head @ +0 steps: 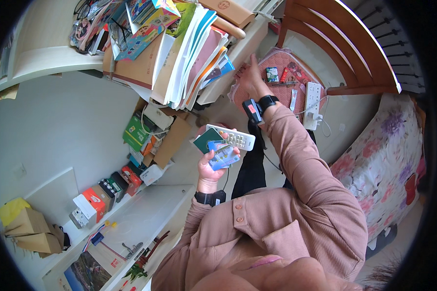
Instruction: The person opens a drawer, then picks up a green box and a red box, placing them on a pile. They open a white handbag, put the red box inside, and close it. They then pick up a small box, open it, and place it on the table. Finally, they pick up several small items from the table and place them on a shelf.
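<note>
My left hand is shut on a fan of flat items: blue printed cards, a dark green booklet and a white remote control. Out past them, my right hand reaches over the left edge of the chair's pink quilted cushion, beside the shelf edge. Its fingertips are hard to make out, so whether it touches anything is unclear. On the cushion lie a small green-and-white box, a red tube-like item, a slim metal tool, a white sachet and a white power strip.
Books and folders crowd the shelf at the top. The wooden chair back curves at upper right, near a bed with a floral cover. Open cartons and shoe boxes line the left side. A cable hangs from the power strip.
</note>
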`<state>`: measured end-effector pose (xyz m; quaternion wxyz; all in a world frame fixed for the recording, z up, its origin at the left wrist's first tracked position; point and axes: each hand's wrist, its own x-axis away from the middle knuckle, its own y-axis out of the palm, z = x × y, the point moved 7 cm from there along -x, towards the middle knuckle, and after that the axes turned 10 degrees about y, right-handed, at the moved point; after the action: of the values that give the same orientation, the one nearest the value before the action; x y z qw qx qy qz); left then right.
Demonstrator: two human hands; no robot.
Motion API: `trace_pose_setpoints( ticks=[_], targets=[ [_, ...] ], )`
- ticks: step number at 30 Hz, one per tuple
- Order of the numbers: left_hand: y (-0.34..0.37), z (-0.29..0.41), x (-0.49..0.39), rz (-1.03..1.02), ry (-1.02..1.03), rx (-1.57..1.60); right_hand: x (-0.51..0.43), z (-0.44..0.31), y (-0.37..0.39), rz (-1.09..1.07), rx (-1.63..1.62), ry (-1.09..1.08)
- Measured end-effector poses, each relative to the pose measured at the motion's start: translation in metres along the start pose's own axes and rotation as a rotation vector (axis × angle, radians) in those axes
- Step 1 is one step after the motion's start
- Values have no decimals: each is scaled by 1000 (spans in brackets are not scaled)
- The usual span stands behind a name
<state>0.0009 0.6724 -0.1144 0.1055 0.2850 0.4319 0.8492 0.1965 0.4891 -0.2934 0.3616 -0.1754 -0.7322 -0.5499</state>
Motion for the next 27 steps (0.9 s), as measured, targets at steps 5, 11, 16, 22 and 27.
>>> trace_pose_setpoints(
  ticks=[5, 11, 16, 22, 27],
  targets=[
    [11, 2, -1, -25, -8, -31, 37, -4, -41, -8, 42, -36],
    [27, 2, -13, -19, 8, 1, 89, -16, -81, 58, 126, -46],
    [43, 4, -22, -8, 78, 15, 113, -22, -102, 69, 131, -44],
    [63, 5, -30, -107, 78, -55, 133, -24, -123, 76, 135, -54],
    [62, 2, -33, -64, 81, 10, 192, -40, -133, 365, 381, -167]
  ],
)
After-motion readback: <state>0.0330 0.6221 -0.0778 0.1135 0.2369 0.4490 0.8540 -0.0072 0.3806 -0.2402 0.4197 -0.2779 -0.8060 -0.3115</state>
